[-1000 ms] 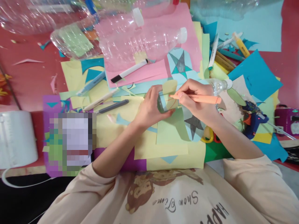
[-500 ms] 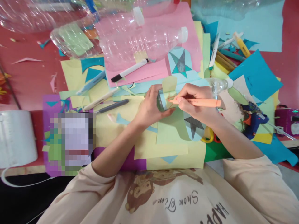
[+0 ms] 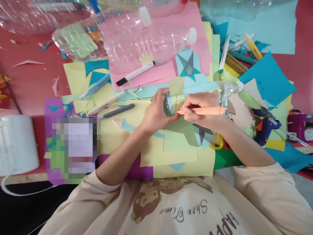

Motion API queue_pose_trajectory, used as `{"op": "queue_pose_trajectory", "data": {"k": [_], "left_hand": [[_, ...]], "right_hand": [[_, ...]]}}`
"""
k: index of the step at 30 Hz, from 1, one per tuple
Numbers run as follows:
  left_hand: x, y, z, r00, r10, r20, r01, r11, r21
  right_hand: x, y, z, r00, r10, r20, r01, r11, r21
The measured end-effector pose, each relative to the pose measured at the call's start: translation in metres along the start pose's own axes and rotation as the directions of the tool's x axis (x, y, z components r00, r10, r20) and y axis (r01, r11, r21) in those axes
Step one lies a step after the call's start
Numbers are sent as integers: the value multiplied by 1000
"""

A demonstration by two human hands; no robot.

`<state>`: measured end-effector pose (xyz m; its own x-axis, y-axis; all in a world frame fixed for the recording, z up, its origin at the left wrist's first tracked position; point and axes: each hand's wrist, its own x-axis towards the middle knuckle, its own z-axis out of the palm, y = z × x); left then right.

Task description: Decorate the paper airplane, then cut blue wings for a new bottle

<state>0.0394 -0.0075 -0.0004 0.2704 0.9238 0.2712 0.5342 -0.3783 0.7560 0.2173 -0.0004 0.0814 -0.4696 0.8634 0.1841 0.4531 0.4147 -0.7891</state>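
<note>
My left hand (image 3: 158, 112) is closed around the base end of a clear plastic bottle (image 3: 227, 89) lying on its side, its white cap pointing right. Light-blue and pale yellow paper wraps the bottle. My right hand (image 3: 205, 112) rests over the bottle and pinches an orange marker (image 3: 207, 111). The marker's tip meets the pale yellow paper (image 3: 179, 101), which carries thin orange lines. Just above lies a blue paper piece with a star (image 3: 188, 67); another star piece (image 3: 202, 132) sits below my right hand, which partly hides the bottle.
Clear bottles (image 3: 156, 42) lie on pink paper at the back. A black-and-white marker (image 3: 135, 73) and a grey marker (image 3: 118, 111) are left of my hands. To the right are yellow-handled scissors (image 3: 217, 142) and a blue glue gun (image 3: 267, 130). A white container (image 3: 18, 145) stands far left.
My right hand has drawn the orange marker's tip a little toward me along the yellow paper, and more of the orange lines shows. My left hand keeps its hold on the bottle.
</note>
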Motion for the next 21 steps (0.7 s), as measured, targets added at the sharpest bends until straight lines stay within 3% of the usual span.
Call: {"op": "queue_pose_trajectory", "data": {"k": [3, 5, 8, 11, 21], "left_hand": [[0, -1, 0, 1000, 9, -4, -9, 1000, 0], [0, -2, 1, 1000, 14, -5, -14, 1000, 4], [0, -3, 1, 1000, 23, -11, -22, 1000, 14], [-1, -3, 1, 1000, 12, -15, -12, 1000, 17], [-2, -4, 1, 1000, 11, 0, -11, 1000, 8]], "right_hand": [[1, 0, -1, 1000, 8, 19, -7, 1000, -11], [1, 0, -3, 999, 35, 4, -36, 997, 67], [1, 2, -5, 985, 100, -137, -69, 975, 212], [0, 5, -4, 956, 132, -262, -76, 974, 212], [3, 4, 0, 973, 92, -211, -61, 987, 149]]}}
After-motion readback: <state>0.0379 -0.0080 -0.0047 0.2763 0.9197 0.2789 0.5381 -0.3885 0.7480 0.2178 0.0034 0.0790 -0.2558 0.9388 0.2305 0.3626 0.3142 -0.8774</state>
